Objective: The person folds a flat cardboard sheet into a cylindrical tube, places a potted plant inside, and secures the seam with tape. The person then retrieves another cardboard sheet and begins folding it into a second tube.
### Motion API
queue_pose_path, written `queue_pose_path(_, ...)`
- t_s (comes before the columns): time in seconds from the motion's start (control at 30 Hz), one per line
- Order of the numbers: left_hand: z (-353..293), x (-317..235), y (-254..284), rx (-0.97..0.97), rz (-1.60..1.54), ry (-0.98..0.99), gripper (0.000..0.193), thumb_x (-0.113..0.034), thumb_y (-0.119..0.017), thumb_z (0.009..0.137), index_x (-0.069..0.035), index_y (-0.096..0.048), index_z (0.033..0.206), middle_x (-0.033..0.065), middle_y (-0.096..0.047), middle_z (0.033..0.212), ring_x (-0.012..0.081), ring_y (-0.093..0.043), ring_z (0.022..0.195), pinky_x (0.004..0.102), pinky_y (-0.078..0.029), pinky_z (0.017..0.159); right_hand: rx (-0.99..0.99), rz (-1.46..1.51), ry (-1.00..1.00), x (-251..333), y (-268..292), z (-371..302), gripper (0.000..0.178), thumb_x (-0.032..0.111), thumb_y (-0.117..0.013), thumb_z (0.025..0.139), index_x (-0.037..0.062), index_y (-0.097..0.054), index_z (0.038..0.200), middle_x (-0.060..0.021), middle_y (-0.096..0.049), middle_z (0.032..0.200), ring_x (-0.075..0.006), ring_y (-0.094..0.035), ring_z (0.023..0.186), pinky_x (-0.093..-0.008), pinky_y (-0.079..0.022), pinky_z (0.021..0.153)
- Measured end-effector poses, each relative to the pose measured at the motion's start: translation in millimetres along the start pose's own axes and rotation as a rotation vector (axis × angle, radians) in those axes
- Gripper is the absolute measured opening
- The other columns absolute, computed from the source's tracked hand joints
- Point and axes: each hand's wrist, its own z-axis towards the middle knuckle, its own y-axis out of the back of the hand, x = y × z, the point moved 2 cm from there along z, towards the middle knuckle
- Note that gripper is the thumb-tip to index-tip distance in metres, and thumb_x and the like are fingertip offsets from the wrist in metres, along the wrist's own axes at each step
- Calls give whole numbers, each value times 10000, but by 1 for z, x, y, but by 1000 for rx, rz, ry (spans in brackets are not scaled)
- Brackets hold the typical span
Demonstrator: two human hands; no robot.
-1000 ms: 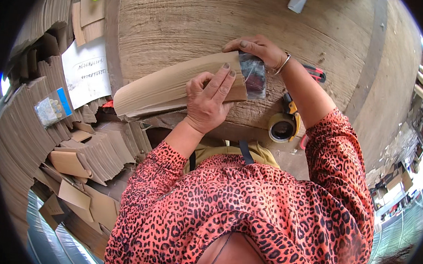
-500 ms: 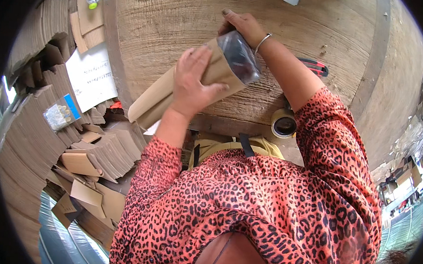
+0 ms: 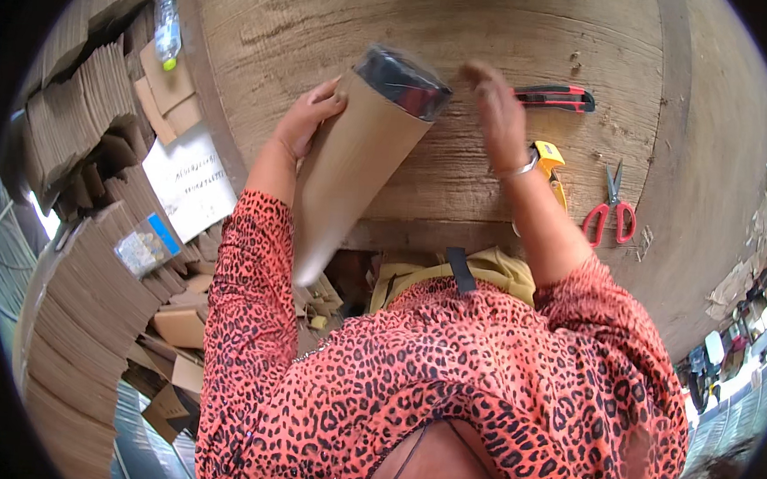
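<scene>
A worn wooden tabletop point(image 3: 536, 38) stood in daylight, with stacks of flattened cardboard point(image 3: 72, 308) piled along its left side.

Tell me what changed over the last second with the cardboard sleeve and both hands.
The cardboard sleeve swung from lying nearly flat to standing steeply, its plastic-wrapped dark item now at the top. The right hand let go of that end and lifted off, blurred beside it. The left hand kept hold of the sleeve's side. The utility knife and scissors stayed on the wooden table.
</scene>
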Motion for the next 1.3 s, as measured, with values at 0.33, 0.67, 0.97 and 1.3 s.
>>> queue_pose_path(0.33, 5, 38, -7, 122, -370, -101, 454, -400, -453, 1020, -33, -519, 1279, 83, -637, 1173, 183, -619, 1043, 330, -511, 899, -287, 68, 226, -16, -67, 17, 470, 387, -433, 1022, -6, -593, 1223, -163, -573, 1252, -288, -519, 1188, -364, -371, 1043)
queue_pose_path(0.67, 1, 51, -3, 241, -668, -39, 583, -474, -361, 1028, -7, -471, 1358, 142, -583, 1291, 262, -587, 1153, 401, -492, 980, -404, 56, 378, -9, -89, 12, 576, 524, -420, 988, -6, -627, 1075, -142, -591, 1070, -266, -546, 1019, -350, -429, 919)
queue_pose_path(0.97, 8, 48, 2, 445, -761, -34, 603, -481, -316, 1035, 6, -471, 1355, 169, -573, 1300, 288, -584, 1159, 418, -493, 984, -465, -130, 401, -1, -90, 5, 542, 506, -495, 960, 1, -633, 1101, -144, -589, 1073, -276, -529, 1024, -364, -431, 903)
queue_pose_path(1.3, 7, 48, -6, 561, -978, -193, 452, -259, -361, 1011, 38, -502, 1322, 205, -581, 1284, 316, -586, 1151, 429, -477, 996, -315, -330, 474, 31, -109, 4, 748, 689, -448, 896, 8, -659, 1121, -154, -548, 1107, -262, -512, 1050, -345, -423, 915)
